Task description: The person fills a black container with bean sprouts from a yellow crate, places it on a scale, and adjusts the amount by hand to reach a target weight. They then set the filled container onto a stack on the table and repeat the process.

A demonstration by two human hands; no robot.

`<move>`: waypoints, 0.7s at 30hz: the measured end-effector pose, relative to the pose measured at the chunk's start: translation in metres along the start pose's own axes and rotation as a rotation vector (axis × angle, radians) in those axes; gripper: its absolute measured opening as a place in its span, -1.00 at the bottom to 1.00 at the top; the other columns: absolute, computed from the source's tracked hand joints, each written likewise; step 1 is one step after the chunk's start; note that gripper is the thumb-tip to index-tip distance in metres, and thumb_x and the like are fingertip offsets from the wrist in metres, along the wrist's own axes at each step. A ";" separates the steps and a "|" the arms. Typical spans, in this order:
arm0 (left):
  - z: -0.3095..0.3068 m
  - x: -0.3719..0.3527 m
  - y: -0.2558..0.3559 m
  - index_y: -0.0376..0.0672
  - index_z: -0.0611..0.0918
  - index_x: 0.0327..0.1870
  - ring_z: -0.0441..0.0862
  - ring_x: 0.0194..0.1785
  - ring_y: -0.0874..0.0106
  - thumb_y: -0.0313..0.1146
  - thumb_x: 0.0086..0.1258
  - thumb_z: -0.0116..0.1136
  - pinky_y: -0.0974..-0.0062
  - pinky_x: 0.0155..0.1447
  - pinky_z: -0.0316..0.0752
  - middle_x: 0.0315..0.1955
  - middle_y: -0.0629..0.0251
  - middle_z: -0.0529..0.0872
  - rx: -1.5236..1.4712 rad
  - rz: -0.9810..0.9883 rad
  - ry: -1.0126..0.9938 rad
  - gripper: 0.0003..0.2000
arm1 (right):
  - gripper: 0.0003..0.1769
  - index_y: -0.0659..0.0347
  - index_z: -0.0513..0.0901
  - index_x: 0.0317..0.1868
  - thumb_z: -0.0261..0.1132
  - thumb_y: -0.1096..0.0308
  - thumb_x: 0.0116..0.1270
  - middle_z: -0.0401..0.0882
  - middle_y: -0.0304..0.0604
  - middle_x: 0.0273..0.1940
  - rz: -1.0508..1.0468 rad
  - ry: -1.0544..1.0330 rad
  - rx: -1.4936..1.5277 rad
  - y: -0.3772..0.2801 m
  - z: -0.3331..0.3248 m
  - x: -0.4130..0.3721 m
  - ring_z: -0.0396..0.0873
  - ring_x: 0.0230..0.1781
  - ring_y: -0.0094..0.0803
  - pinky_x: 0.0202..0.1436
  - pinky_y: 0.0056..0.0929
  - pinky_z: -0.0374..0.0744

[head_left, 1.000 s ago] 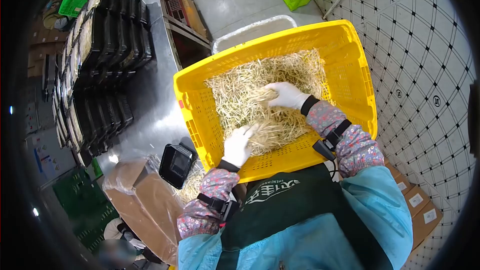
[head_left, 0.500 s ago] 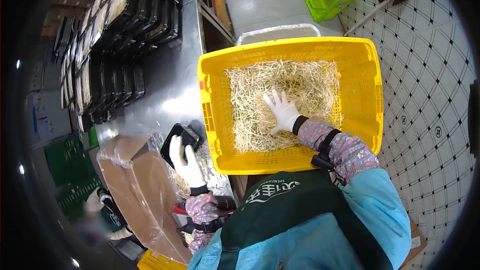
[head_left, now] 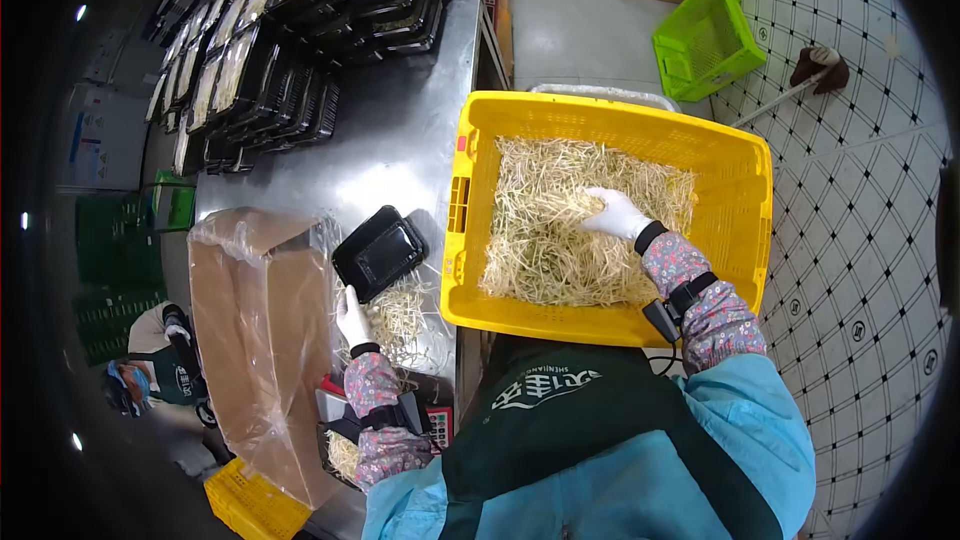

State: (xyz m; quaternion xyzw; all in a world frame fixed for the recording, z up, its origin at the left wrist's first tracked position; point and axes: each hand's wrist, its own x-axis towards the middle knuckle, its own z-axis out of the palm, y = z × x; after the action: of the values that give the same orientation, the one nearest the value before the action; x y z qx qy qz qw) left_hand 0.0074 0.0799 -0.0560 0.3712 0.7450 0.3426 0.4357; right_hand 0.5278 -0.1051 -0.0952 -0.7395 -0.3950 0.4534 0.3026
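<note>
A yellow crate [head_left: 610, 110] holds a deep heap of pale bean sprouts [head_left: 560, 260]. Inside it, my white-gloved right hand [head_left: 618, 215] closes on a clump of sprouts, its fingertips partly buried. Over the steel table, my left hand [head_left: 352, 320], also gloved, grips the near corner of an empty black plastic tray [head_left: 380, 252]. Loose sprouts [head_left: 400, 320] lie on the table beside that hand. Below my left forearm, a scale with a red keypad [head_left: 439, 427] partly shows, with more sprouts near it.
Filled black trays [head_left: 260, 70] stand stacked at the table's far left. A plastic-lined cardboard box [head_left: 265, 340] sits left of my left hand. A co-worker [head_left: 165, 370] is at the lower left. A green crate [head_left: 708, 40] rests on the floor at upper right.
My right hand has gone from spread flat on the sprouts to closed around a clump. My left hand has moved down to the black tray's near corner. The camera view has shifted.
</note>
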 end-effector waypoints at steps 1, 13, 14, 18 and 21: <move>0.003 0.009 -0.006 -0.25 0.52 0.23 0.60 -0.60 0.50 -0.16 0.46 0.20 0.58 -0.67 0.44 -0.40 0.26 0.64 -0.054 0.037 -0.042 -0.56 | -0.18 0.35 0.46 0.34 0.57 0.42 0.01 0.71 -0.12 -0.05 0.042 0.010 0.067 -0.009 -0.003 -0.006 0.65 -0.13 -0.45 0.02 -0.49 0.59; 0.019 -0.078 0.109 -0.42 0.55 0.22 0.57 -0.55 0.59 -0.66 0.32 0.00 0.65 -0.58 0.51 -0.26 0.19 0.70 -0.246 0.424 -0.087 -0.59 | -0.33 0.33 0.51 0.28 0.47 0.58 0.10 0.67 -0.16 0.10 -0.320 -0.500 0.621 -0.210 -0.063 -0.032 0.62 0.08 -0.49 0.23 -0.47 0.55; 0.021 -0.097 0.127 -0.44 0.55 0.22 0.55 -0.56 0.59 -0.65 0.31 0.00 0.64 -0.57 0.51 -0.29 0.22 0.69 -0.264 0.454 -0.142 -0.59 | -0.34 0.33 0.51 0.27 0.47 0.58 0.11 0.66 -0.16 0.11 -0.373 -0.569 0.626 -0.234 -0.060 -0.031 0.62 0.08 -0.49 0.24 -0.47 0.55; 0.038 -0.132 0.139 -0.48 0.48 0.26 0.58 -0.54 0.58 -0.61 0.34 -0.03 0.64 -0.53 0.53 -0.25 0.17 0.70 -0.164 0.504 -0.301 -0.56 | -0.32 0.32 0.55 0.23 0.54 0.30 0.09 0.69 -0.10 0.07 -0.680 -0.699 0.141 -0.326 -0.017 -0.028 0.62 0.07 -0.42 0.23 -0.41 0.54; 0.046 -0.158 0.138 -0.45 0.46 0.29 0.64 -0.49 0.51 -0.63 0.36 -0.08 0.61 -0.49 0.61 -0.17 0.13 0.70 -0.326 0.412 -0.447 -0.56 | -0.18 0.18 0.46 0.35 0.47 0.04 0.09 0.65 0.10 0.06 -0.819 -0.531 -0.578 -0.357 0.035 -0.030 0.63 0.08 -0.09 0.19 -0.25 0.56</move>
State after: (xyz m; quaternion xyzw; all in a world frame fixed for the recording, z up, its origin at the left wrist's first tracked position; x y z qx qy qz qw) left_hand 0.1382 0.0214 0.1037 0.5053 0.4757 0.4483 0.5634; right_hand 0.3772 0.0523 0.1909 -0.4391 -0.8203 0.3429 0.1292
